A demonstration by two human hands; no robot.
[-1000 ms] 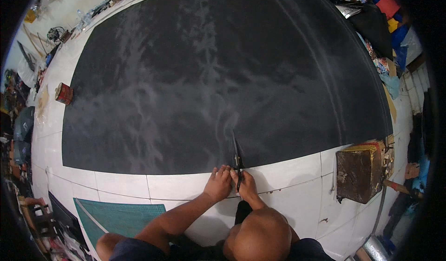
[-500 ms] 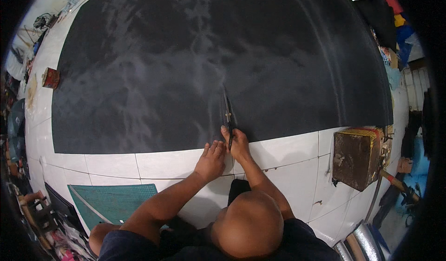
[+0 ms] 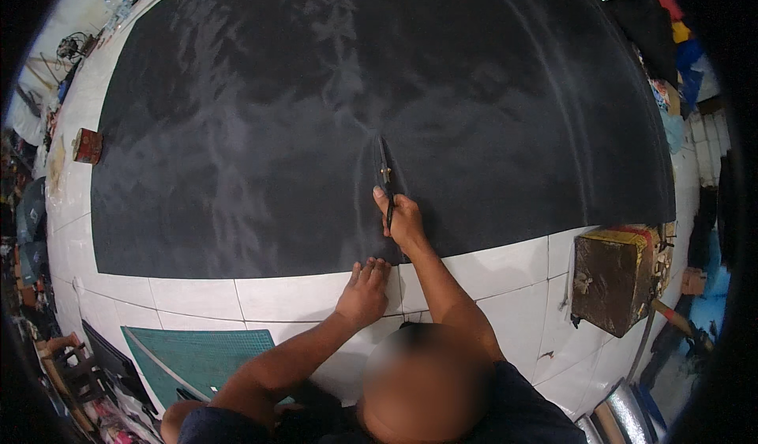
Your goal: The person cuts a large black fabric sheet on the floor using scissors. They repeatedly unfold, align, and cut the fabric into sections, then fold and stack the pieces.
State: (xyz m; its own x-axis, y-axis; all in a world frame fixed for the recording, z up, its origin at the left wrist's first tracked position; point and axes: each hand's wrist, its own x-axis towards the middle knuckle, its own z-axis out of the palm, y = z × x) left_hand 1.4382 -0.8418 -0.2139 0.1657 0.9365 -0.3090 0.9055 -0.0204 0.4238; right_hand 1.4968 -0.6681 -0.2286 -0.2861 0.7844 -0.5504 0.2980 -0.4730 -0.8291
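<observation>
A large black sheet [image 3: 474,152] of material lies spread over the white tiled floor. My right hand [image 3: 404,221] is closed around the handles of a pair of scissors [image 3: 385,169], whose blades point away from me into the sheet. From the near edge a cut line runs toward the scissors; part of it is hidden under my right hand and wrist. My left hand [image 3: 366,292] rests flat at the sheet's near edge, just left of that line. Its fingers are stretched out, with the tips on the black material.
A green cutting mat [image 3: 197,357] with a ruler-like strip [image 3: 158,361] lies at the near left. At the right stands a worn brown box [image 3: 612,282] beside a wooden-handled tool [image 3: 671,311]. A small red tin [image 3: 88,146] sits by the sheet's left edge. Rolls [image 3: 624,412] lie at the lower right.
My right hand has moved forward with the scissors, farther in from the near edge. My left hand stays at that edge. The whole view has shifted slightly.
</observation>
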